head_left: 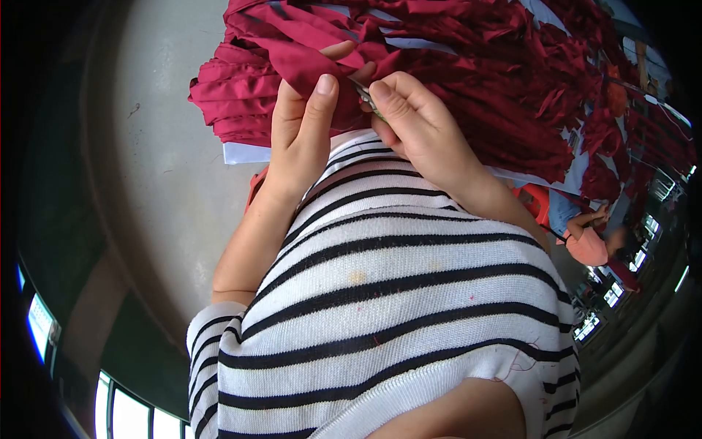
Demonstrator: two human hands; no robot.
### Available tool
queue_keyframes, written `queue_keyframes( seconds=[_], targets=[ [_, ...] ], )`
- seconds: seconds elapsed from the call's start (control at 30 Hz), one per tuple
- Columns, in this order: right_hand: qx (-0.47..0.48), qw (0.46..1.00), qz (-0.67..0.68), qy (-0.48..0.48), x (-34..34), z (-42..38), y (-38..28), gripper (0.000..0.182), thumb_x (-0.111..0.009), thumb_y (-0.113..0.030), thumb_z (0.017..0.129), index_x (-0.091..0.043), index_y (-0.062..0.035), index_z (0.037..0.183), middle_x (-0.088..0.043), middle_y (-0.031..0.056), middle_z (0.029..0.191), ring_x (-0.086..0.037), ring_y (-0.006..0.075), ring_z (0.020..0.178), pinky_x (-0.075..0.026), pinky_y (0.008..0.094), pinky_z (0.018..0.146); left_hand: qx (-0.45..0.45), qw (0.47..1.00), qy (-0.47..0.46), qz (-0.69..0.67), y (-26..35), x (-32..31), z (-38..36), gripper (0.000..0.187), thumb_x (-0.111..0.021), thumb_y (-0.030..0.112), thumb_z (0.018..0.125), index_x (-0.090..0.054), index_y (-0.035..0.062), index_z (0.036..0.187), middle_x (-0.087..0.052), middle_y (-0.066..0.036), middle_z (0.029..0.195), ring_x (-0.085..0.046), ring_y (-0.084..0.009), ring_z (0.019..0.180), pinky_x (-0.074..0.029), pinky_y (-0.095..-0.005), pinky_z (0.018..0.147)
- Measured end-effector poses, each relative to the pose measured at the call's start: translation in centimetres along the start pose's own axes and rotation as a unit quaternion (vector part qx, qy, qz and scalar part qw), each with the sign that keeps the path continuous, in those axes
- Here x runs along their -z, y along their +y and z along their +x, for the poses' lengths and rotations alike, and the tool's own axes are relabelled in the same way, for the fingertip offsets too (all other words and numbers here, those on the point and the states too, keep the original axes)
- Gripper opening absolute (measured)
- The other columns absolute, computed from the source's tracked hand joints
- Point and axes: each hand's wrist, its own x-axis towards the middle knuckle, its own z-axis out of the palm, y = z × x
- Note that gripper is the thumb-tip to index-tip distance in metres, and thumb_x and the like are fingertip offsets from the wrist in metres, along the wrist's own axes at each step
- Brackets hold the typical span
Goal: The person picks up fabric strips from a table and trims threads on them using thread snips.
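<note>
My left hand (308, 124) grips a strip of dark red fabric (314, 62) between thumb and fingers. My right hand (424, 132) is closed around small thread snips (363, 94), with the metal blades pointing toward the cloth and a greenish bit showing below them. The blade tips are close to the fabric edge between my hands; whether they touch it I cannot make out. Part of the snips is hidden by my right fingers. Both hands are held just in front of my striped top, at the near edge of the fabric heap.
Dark red pleated cloth (234, 95) lies piled on a table with a pale edge (246, 153). More red cloth (526, 80) spreads to the right. Grey floor (161, 183) shows at left. Another person (587, 245) in an orange top sits at far right.
</note>
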Motion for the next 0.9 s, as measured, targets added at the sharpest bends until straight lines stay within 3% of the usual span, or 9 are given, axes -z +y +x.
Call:
queue_keyframes(
  seconds=[0.1,0.2,0.3,0.57,0.7,0.8,0.9],
  targets=[
    [-0.017,1.000,0.007,-0.001,0.0,0.0,-0.2,0.027,-0.043,-0.027,0.093,-0.048,-0.0035,0.082,-0.039,-0.0036,0.058,-0.035,0.0033,0.052,-0.030,0.0192,0.047,-0.006,1.000,-0.014,0.005,0.0,0.2,0.0,0.031,-0.037,0.014,0.094,-0.038,-0.0003,0.121,-0.046,-0.013,0.122,-0.052,-0.0201,0.106,-0.042,-0.0314,0.089],
    [0.000,1.000,0.002,-0.007,0.1,0.1,0.2,0.025,-0.040,-0.031,0.093,-0.048,-0.0091,0.087,-0.039,-0.0044,0.057,-0.026,0.0003,0.046,-0.019,0.0158,0.039,-0.009,1.000,-0.025,0.010,0.0,0.1,0.0,0.031,-0.037,0.014,0.094,-0.038,-0.0001,0.121,-0.046,-0.013,0.121,-0.052,-0.0202,0.106,-0.042,-0.0312,0.090],
    [-0.013,1.000,0.022,0.001,0.0,0.0,-0.2,0.025,-0.044,-0.027,0.092,-0.048,-0.0040,0.082,-0.038,-0.0043,0.058,-0.034,0.0028,0.052,-0.030,0.0190,0.047,-0.009,1.000,-0.026,0.010,0.0,0.2,0.1,0.031,-0.037,0.014,0.094,-0.038,0.0001,0.121,-0.046,-0.012,0.121,-0.052,-0.0202,0.106,-0.042,-0.0308,0.089],
    [0.008,0.999,0.029,0.014,-0.1,-0.1,-0.4,0.023,-0.045,-0.025,0.092,-0.048,-0.0041,0.082,-0.038,-0.0054,0.059,-0.032,0.0015,0.053,-0.029,0.0179,0.047,-0.009,1.000,0.008,0.008,-0.1,-0.3,0.1,0.031,-0.038,0.016,0.094,-0.037,0.0007,0.121,-0.052,-0.014,0.113,-0.054,-0.0211,0.104,-0.045,-0.0309,0.086],
    [0.019,0.996,0.079,0.028,0.5,0.2,-0.1,0.024,-0.045,-0.026,0.092,-0.048,-0.0035,0.086,-0.039,-0.0056,0.062,-0.030,0.0005,0.054,-0.028,0.0165,0.048,0.119,0.983,0.031,-0.134,1.3,-0.1,0.4,0.033,-0.036,0.022,0.094,-0.040,0.0010,0.118,-0.055,-0.018,0.108,-0.057,-0.0247,0.100,-0.046,-0.0330,0.086],
    [0.053,0.996,0.063,0.016,1.1,0.6,0.5,0.026,-0.055,-0.027,0.087,-0.047,-0.0027,0.092,-0.045,-0.0044,0.069,-0.031,0.0001,0.055,-0.027,0.0150,0.050,0.204,0.937,0.073,-0.275,2.0,0.1,0.8,0.031,-0.037,0.025,0.093,-0.047,0.0004,0.110,-0.057,-0.019,0.105,-0.057,-0.0283,0.098,-0.047,-0.0360,0.086],
    [0.131,0.991,-0.023,-0.012,1.4,0.9,1.7,0.038,-0.067,-0.026,0.078,-0.045,-0.0024,0.098,-0.050,-0.0016,0.080,-0.034,0.0014,0.060,-0.031,0.0152,0.054,0.203,0.942,0.106,-0.246,2.0,0.0,0.8,0.028,-0.039,0.024,0.092,-0.050,0.0003,0.104,-0.058,-0.017,0.104,-0.057,-0.0282,0.098,-0.047,-0.0364,0.086]
  ],
)
